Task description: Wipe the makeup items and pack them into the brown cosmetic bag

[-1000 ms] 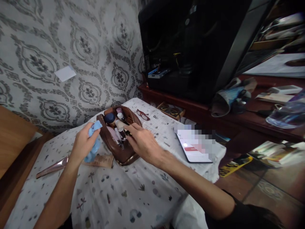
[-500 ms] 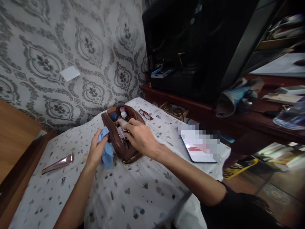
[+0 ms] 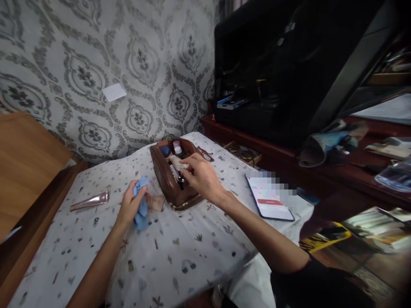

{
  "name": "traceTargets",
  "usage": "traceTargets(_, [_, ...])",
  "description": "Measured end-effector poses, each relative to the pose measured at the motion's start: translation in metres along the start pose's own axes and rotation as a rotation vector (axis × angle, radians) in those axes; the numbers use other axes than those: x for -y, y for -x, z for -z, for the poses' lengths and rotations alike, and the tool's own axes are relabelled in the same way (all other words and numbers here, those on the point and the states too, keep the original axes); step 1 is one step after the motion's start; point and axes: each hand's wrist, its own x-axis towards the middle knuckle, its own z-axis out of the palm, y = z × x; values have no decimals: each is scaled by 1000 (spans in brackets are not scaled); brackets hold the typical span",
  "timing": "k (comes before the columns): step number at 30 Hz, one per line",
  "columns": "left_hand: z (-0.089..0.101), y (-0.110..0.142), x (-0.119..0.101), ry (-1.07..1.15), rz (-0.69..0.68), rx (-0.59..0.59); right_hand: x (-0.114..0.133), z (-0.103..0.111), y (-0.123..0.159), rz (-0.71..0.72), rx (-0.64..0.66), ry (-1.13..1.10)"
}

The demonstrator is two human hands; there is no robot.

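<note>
My left hand [image 3: 132, 201] is closed around a crumpled light blue cloth [image 3: 140, 214], just left of the brown toiletry bag [image 3: 165, 182]. The bag lies unzipped on the bed-like surface. Over its opening, my right hand [image 3: 203, 176] has thumb and fingers closed on the near end of a cream-coloured tube [image 3: 176, 161]. Inside the bag are a dark blue round item [image 3: 165, 151], a white-capped bottle [image 3: 178, 151] and a pink-capped one behind it. Beside my left hand lies a pinkish flat item [image 3: 156, 202], partly covered. Farther left rests a shiny rose-pink tube [image 3: 91, 200].
Red-framed glasses [image 3: 205, 154] lie right behind the bag. A phone [image 3: 269, 201] with a lit screen lies to the right on the patterned sheet [image 3: 173, 256]. A television [image 3: 272, 72] stands on a dark red cabinet, and a wooden panel [image 3: 28, 158] borders the left.
The view has shifted, so everything sits a little differently in it. My right fingers have come up from deeper in the bag. The pinkish item by my left hand shows more.
</note>
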Motion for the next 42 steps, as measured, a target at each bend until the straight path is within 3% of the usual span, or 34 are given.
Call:
traceTargets(4, [31, 11, 35, -172, -9, -192, 11, -6, 17, 78, -99, -166])
traceTargets(7, [55, 12, 66, -220, 49, -333, 23, -19, 32, 162, 64, -284])
traceTargets(10, [79, 6, 92, -419, 112, -424, 30, -46, 46, 257, 266, -313])
traceTargets(15, [111, -4, 110, -622, 229, -509, 30, -101, 56, 303, 464, -160])
traceTargets(17, [121, -9, 113, -737, 244, -468, 29, -120, 56, 290, 440, -78])
traceTargets(21, [136, -21, 120, -1108, 268, -181, 24, -148, 56, 320, 356, 56])
traceTargets(24, [142, -30, 128, -1184, 284, -56, 16, -162, 62, 326, 346, 142])
traceTargets(31, [144, -41, 129, -1254, 271, 81, 6, -166, 69, 336, 380, 185])
traceTargets(37, [147, -52, 113, -1313, 253, 175, 9, -166, 69, 296, 404, 175])
traceTargets(42, [151, -53, 94, -1316, 249, 172, 7, -172, 70, 250, 398, 143])
